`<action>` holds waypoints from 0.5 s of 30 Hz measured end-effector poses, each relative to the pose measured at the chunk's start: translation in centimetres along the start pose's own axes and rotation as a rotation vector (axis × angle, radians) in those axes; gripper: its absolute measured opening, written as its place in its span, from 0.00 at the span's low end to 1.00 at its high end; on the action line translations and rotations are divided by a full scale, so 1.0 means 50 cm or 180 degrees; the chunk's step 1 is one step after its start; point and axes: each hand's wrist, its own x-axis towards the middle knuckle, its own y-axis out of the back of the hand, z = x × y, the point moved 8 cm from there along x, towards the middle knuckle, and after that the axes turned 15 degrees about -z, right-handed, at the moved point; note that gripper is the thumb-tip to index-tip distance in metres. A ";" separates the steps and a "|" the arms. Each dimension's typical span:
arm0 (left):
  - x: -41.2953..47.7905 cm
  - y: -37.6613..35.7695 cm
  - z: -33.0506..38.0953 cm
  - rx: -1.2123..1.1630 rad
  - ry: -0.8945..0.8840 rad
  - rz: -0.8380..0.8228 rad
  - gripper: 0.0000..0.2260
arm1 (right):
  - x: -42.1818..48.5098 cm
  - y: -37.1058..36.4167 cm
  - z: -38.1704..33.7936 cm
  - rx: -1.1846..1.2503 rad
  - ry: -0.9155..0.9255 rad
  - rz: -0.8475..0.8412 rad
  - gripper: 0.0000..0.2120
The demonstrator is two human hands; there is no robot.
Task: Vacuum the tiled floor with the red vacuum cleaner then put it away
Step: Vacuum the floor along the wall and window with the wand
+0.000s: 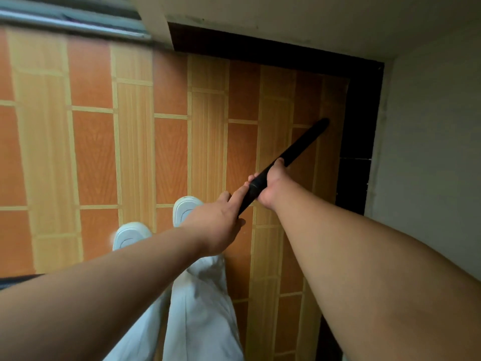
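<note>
Nearest: left hand [218, 225] gripping near end of long black vacuum tube [304, 144]; right hand [270, 186] clasping ahead; axis slanting far-right.

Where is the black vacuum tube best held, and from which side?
The near, upper end, from above, as the right hand and left hand hold it: the black vacuum tube is slim, round and slants down away to the tiled floor.
</note>
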 end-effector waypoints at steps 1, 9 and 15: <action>-0.026 -0.001 -0.006 -0.0071 0.0020 0.0037 0.34 | -0.013 -0.018 0.012 -0.0043 -0.0026 -0.0043 0.28; -0.262 -0.017 -0.101 -0.0831 0.0255 0.0430 0.33 | -0.149 -0.204 0.124 -0.0718 -0.0078 -0.0237 0.25; -0.475 -0.029 -0.176 -0.1754 0.0488 0.1032 0.34 | -0.263 -0.384 0.250 -0.1712 -0.0376 -0.0560 0.25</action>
